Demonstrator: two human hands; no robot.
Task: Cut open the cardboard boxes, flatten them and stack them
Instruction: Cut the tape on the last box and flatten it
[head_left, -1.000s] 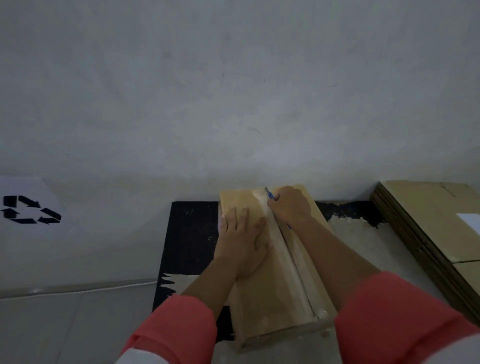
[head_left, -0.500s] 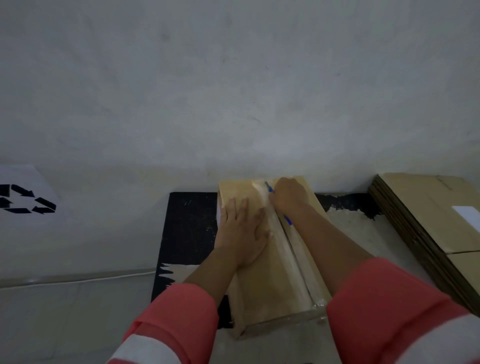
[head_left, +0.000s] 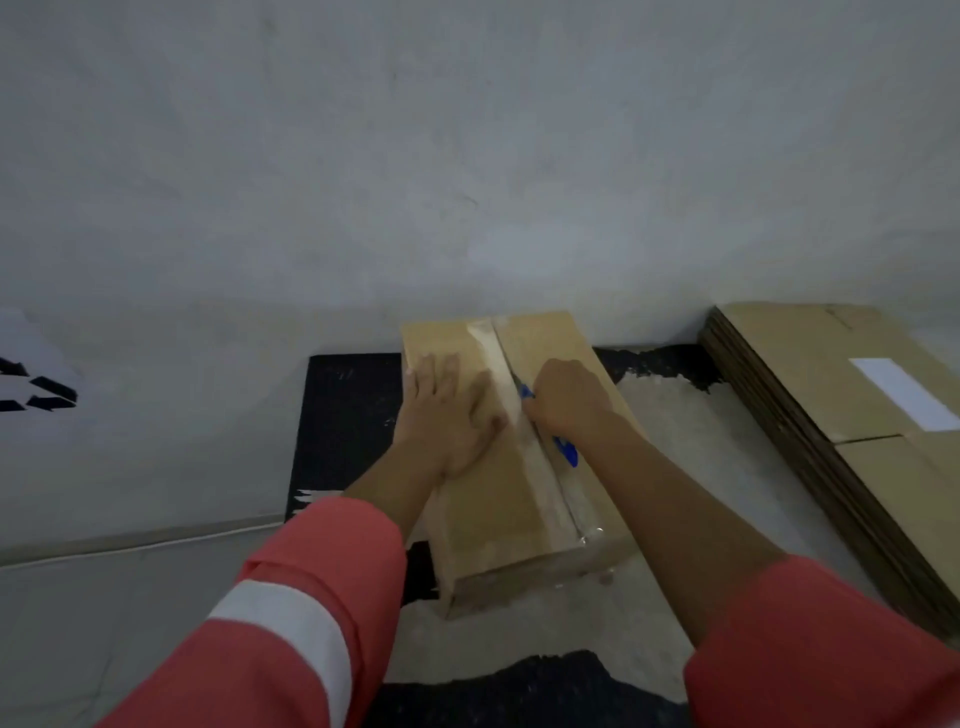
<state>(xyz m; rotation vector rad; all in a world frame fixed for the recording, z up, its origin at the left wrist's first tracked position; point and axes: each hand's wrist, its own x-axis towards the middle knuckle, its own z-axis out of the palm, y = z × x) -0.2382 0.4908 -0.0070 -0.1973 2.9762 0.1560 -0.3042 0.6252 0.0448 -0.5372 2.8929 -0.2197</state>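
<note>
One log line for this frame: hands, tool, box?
left hand: flat on brown cardboard box | right hand: grips blue-handled cutter at taped centre seam | stack of flattened cardboard: at right

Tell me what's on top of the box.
Left hand lies flat on the box, right hand holds a blue knife at the taped seam. The knife's middle is hidden in that grip.

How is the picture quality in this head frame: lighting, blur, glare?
Head view: dim, flat lighting, soft overall; the left hand pressing the box looks smeared; a small glint on the tape at the near edge; the blue cutter in the right hand is readable.
</note>
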